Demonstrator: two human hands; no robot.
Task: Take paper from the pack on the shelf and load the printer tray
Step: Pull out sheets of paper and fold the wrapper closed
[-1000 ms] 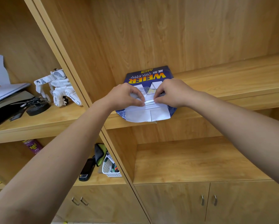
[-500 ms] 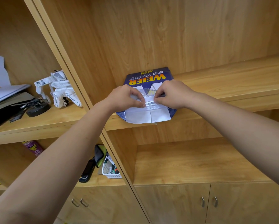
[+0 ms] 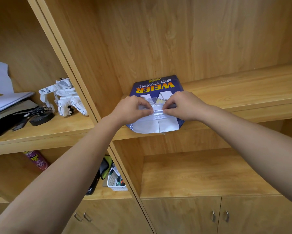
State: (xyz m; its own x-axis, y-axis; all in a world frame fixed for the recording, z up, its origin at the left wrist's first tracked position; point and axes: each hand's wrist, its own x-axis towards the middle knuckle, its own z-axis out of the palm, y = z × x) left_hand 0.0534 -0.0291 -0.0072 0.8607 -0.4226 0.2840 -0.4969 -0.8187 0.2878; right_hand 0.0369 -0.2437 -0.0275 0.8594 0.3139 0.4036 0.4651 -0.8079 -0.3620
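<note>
Little has shifted since the earlier frames: both hands are kept at the pack's near end, thumbs drawn slightly closer together. On the shelf (image 3: 243, 88), the blue pack (image 3: 156, 88) is laid flat, its torn white end overhanging the front edge. White paper is exposed at that opening. The wrapper flap is pinched by the left hand (image 3: 133, 110) at the pack's left side and by the right hand (image 3: 184, 107) at its right side. Left of the pack, past the divider, a toy robot (image 3: 64, 97) is seen.
</note>
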